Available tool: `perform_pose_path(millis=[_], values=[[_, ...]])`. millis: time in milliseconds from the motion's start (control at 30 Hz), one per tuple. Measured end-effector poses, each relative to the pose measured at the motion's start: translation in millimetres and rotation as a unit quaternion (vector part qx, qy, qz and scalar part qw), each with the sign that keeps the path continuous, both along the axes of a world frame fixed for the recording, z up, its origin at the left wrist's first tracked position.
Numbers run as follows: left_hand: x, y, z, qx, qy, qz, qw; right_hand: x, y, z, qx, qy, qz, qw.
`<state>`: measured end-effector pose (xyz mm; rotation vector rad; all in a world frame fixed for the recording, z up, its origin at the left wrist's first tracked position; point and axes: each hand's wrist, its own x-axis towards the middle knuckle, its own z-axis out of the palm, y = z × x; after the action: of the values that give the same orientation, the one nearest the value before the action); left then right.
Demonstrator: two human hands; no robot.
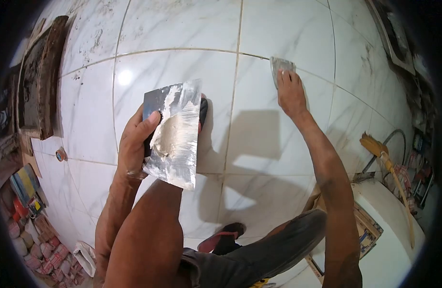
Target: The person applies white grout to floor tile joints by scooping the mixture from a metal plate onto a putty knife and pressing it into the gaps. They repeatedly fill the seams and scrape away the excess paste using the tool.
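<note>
Two hands of ours, left (133, 137) gripping a grout-smeared wide putty knife (175, 137), right (291, 93) pressing a small scraper (281, 66) on tile joint (255, 56)

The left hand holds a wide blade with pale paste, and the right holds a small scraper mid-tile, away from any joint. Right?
Not quite: in the head view, the small scraper in the right hand is over a joint between tiles. The left hand does hold the wide blade with pale paste.

There are two hands (134, 137), one wide blade (175, 134), one small scraper (282, 64), one broom (373, 145).
</note>
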<state>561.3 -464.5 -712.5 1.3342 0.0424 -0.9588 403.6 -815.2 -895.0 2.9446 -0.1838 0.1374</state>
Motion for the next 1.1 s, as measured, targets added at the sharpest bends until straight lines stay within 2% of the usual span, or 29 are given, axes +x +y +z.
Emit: perform_pose_path(millis=[133, 167, 267, 367, 433, 533, 600, 633, 733, 800, 833, 900, 1000, 1067, 1100], values=[[3, 0, -1, -0.008, 0.000, -0.010, 1.000, -16, -4, 38, 0.141, 0.046, 0.006, 0.989], [3, 0, -1, -0.006, 0.003, -0.008, 1.000, -17, -8, 51, 0.163, 0.007, -0.026, 0.986], [-1, 1, -3, -0.008, 0.012, -0.004, 1.000, -1, -38, 69, 0.137, 0.053, -0.264, 0.953], [-2, -1, -3, -0.017, 0.012, 0.001, 1.000, 30, -57, 49, 0.152, 0.105, -0.361, 0.914], [-2, 2, -4, -0.013, 0.009, 0.002, 1.000, 64, -31, 49, 0.151, 0.114, -0.353, 0.916], [-1, 5, -4, 0.002, 0.011, -0.005, 1.000, 106, 20, 35, 0.180, 0.082, -0.260, 0.945], [-1, 4, -5, 0.007, 0.012, -0.011, 1.000, 131, 50, 40, 0.134, 0.137, -0.198, 0.961], [-2, 0, -4, 0.000, 0.004, -0.006, 1.000, 134, 59, 43, 0.176, 0.108, -0.203, 0.957], [-3, -3, -5, -0.020, 0.017, 0.001, 1.000, 129, 46, 61, 0.343, 0.059, -0.157, 0.924], [-1, 2, -8, -0.015, 0.017, -0.004, 1.000, 115, 11, 58, 0.436, 0.045, -0.182, 0.880], [0, 5, -10, -0.010, 0.017, -0.004, 1.000, 103, -2, 65, 0.482, 0.029, -0.164, 0.860], [-1, 7, -10, -0.005, 0.009, -0.002, 1.000, 82, -9, 90, 0.529, 0.030, -0.215, 0.820], [-2, 5, -6, -0.008, 0.013, 0.012, 1.000, 66, -10, 82, 0.417, -0.030, -0.200, 0.886], [-2, 2, -7, -0.022, 0.020, 0.012, 0.999, 64, -3, 56, 0.246, -0.076, -0.074, 0.963], [-3, 2, -7, -0.027, 0.025, 0.012, 0.999, 63, 3, 36, 0.157, -0.097, -0.010, 0.983]])
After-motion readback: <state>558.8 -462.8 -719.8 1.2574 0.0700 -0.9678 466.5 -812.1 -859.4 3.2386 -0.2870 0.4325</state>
